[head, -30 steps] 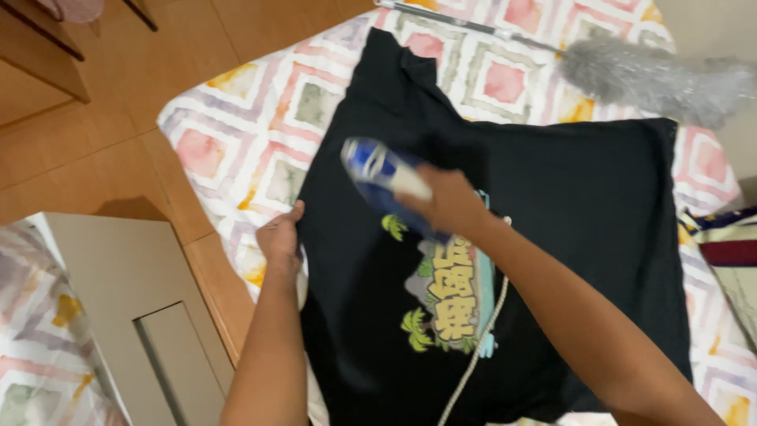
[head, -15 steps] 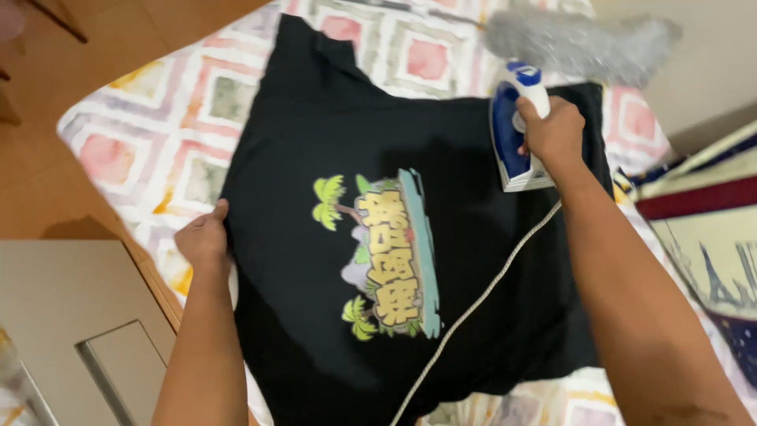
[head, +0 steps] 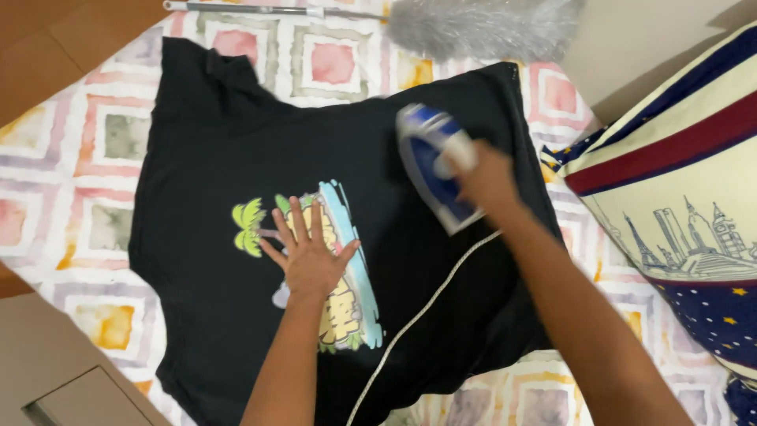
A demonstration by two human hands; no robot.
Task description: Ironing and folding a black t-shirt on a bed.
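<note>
Now, in the head view, the left hand (head: 310, 256) lies flat with fingers spread on the colourful print of the black T-shirt (head: 236, 150), having moved in from the shirt's left edge half a second ago. The right hand (head: 489, 180) stays clamped on the handle of the blue and white iron (head: 432, 162), which has slid from the far corner toward the shirt's middle, its white cord (head: 418, 315) trailing across the fabric. The shirt is spread on a patterned quilt (head: 47, 197), so the pressing looks well under way, with the palm steadying the cloth.

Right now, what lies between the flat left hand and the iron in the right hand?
In the head view, only plain black fabric of the T-shirt lies between the left hand and the iron that the right hand grips; the white cord runs lower.
</note>
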